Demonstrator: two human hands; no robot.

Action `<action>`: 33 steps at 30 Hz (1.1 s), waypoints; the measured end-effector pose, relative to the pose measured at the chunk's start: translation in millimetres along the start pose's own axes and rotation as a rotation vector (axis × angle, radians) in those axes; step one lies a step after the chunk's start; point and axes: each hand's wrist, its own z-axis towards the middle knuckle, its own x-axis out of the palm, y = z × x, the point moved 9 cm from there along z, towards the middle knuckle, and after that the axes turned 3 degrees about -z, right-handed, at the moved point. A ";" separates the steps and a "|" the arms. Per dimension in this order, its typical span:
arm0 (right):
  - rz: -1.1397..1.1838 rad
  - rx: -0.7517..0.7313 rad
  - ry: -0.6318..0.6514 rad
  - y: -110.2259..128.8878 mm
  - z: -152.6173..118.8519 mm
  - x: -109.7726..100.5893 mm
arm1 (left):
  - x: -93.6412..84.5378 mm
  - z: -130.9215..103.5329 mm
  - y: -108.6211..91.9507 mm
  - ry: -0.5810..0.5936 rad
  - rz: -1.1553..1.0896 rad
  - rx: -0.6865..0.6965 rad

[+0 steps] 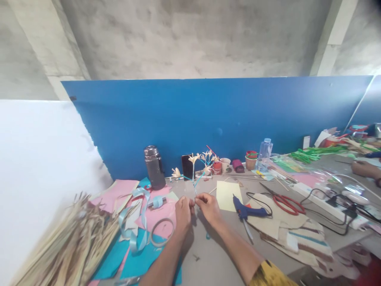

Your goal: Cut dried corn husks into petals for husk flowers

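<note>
Both hands meet over the middle of the table at the lower stem of a branching artificial flower spray [195, 183]. Its pale cream petals top thin stalks, which look wrapped in light blue ribbon. My left hand [183, 210] is closed, its fingers pinching the stem from the left. From the right, my right hand [208, 207] pinches the same stem with thumb and forefinger, just beside the left fingertips. The fingers hide the stem's lower end. A loop of light blue ribbon [138, 246] and a roll of tape [153, 237] lie left of my left hand.
A blue glue gun [250, 209], red-handled scissors [287, 203] and a white power strip [320, 204] with cables lie right. Dried leaves [74, 242] heap at left. A dark flask [154, 169] and a plastic bottle [264, 155] stand behind. Another person's hand [364, 169] is far right.
</note>
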 end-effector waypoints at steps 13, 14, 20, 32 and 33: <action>0.019 -0.069 -0.042 8.4 3.3 -4.7 | -7.0 0.0 3.4 -0.119 0.116 0.051; 0.015 -0.074 -0.042 8.9 2.8 -4.7 | -7.9 0.2 2.5 -0.126 0.103 0.064; -0.007 -0.078 -0.011 7.3 -1.4 -1.9 | -3.4 -1.8 2.9 -0.091 0.046 0.064; -0.028 -0.099 0.037 8.9 -4.0 4.5 | -0.1 -1.1 8.6 -0.079 -0.014 0.044; -0.029 -0.100 0.040 8.2 -4.2 4.8 | -0.3 -0.8 9.1 -0.082 -0.016 0.049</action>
